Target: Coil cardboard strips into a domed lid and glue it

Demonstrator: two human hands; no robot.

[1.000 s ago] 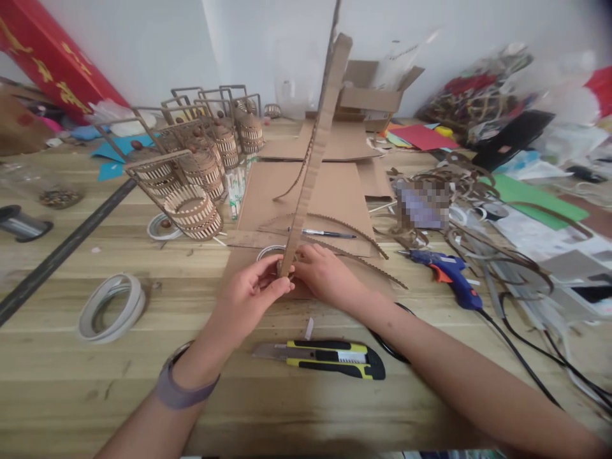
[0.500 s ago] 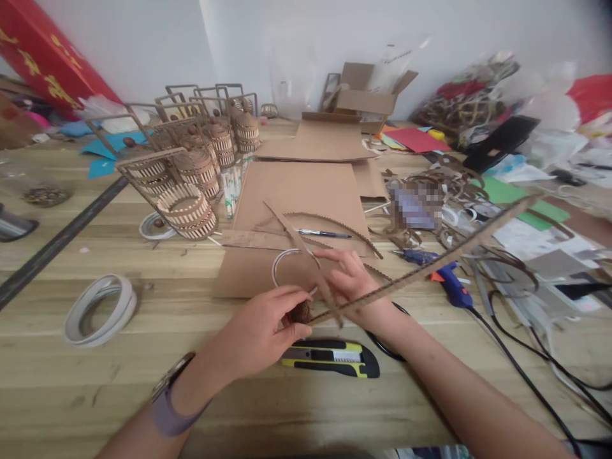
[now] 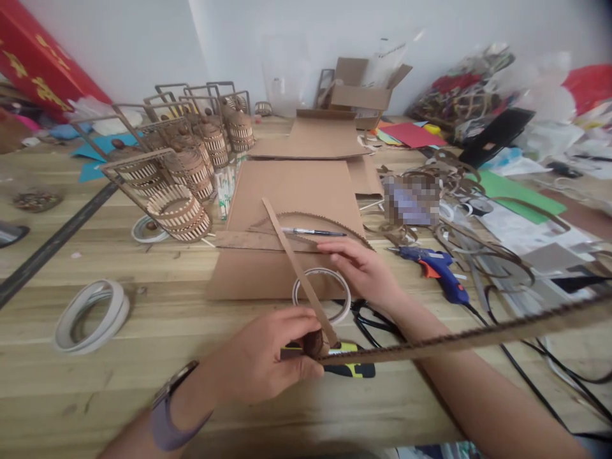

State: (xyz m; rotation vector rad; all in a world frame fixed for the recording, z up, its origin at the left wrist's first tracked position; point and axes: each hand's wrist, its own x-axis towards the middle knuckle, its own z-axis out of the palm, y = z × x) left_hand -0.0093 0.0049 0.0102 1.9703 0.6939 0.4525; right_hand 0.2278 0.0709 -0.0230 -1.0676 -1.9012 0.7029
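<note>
Cardboard roll (image 3: 314, 344) is located above the near part of the bench (image 3: 157, 274), gripped between the thumb and fingers of the left hand (image 3: 261, 347). A long strip (image 3: 430, 349) with a ridged edge runs from the roll to the right, passing in front of the right forearm. A second, flat strip (image 3: 291, 255) slants from the roll up and to the left, crossing above a white ring (image 3: 348, 296). Whether the two strips join at the roll is hard to tell, as the fingers cover part of it.

The right hand (image 3: 366, 271) is open, fingers extended to the left, just beyond the upper right of the ring; contact with the ring cannot be confirmed.

A yellow and black knife (image 3: 363, 370) lies under the roll, partly covered by it and the left hand. Beyond the hands, a pen (image 3: 315, 232) rests on a cardboard sheet (image 3: 296, 185). A blue glue gun (image 3: 442, 271) lies to the right of the right hand. Two stacked rings (image 3: 122, 312) lie to the left, well apart from the left hand. Small baskets (image 3: 179, 213) with tall handles stand behind these rings.
</note>
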